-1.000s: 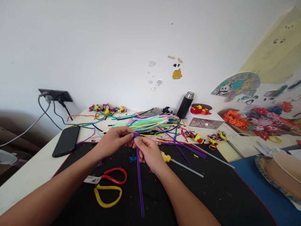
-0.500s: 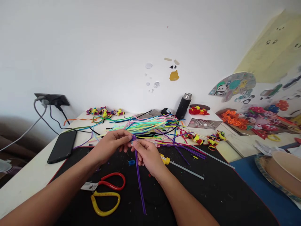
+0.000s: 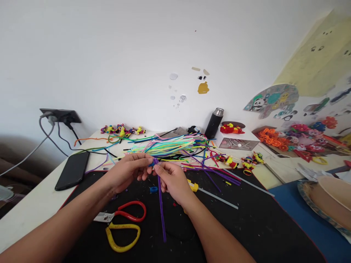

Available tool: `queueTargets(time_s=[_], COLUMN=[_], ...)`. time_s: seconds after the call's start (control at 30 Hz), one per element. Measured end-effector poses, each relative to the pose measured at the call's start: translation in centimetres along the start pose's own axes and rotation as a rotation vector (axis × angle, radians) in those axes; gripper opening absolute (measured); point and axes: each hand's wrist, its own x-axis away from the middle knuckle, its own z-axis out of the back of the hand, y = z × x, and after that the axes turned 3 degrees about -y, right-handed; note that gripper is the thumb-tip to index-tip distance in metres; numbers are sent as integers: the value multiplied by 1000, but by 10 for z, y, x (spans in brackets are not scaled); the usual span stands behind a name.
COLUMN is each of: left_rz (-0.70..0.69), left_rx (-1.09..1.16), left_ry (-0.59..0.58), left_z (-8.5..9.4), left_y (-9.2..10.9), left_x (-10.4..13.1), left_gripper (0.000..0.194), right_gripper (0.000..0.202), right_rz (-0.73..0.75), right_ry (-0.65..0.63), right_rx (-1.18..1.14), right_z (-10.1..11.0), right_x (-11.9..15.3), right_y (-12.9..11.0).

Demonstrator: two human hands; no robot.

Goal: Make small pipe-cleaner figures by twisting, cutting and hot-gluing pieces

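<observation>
Between my two hands is a purple pipe cleaner (image 3: 161, 212), its upper end bunched into a small coil with a bit of blue beside it. My left hand (image 3: 131, 168) pinches the bunched end from the left. My right hand (image 3: 171, 179) closes thumb and fingers on the stem just below it, and the long tail hangs down over the black mat. A small blue ring-shaped piece (image 3: 154, 189) lies on the mat beneath my hands. Scissors (image 3: 123, 219) with one red and one yellow handle rest below my left hand.
Behind my hands is a heap of colourful pipe cleaners (image 3: 170, 146). A phone (image 3: 72, 171) lies left, a black flask (image 3: 214, 123) stands at the back. Right of my hand is a yellow glue gun (image 3: 193, 186) with a glue stick (image 3: 219, 199). Small figures (image 3: 247, 165) sit farther right.
The purple tail has swung slightly left and its lower tip sits a little higher. The blue bit by the coil shows more clearly. Both hands keep their grip.
</observation>
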Motion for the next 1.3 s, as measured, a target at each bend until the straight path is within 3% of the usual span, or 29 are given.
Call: queueTargets(time_s=[0.37,0.53,0.8,1.07,1.3], left_rz=[106,120,66,166,124], left_rx=[70,-15,-248,-210,-307], left_ry=[-63,-105,-160,-249,-246], left_z=[8,14,23,28,25], left_y=[1,1,0,-4,-8], left_x=[0,0,-3,-7,-8], left_gripper=[43,43,42,45,52], right_gripper=[47,41,40,35,27], right_rz=[58,68,91,112,121], right_ry=[60,88,26,-9,55], right_rx=[102,113,108,154,213], right_z=[1,2,2,0,2], right_x=[1,0,1,2,2], right_y=[-4,-1,1,7,2])
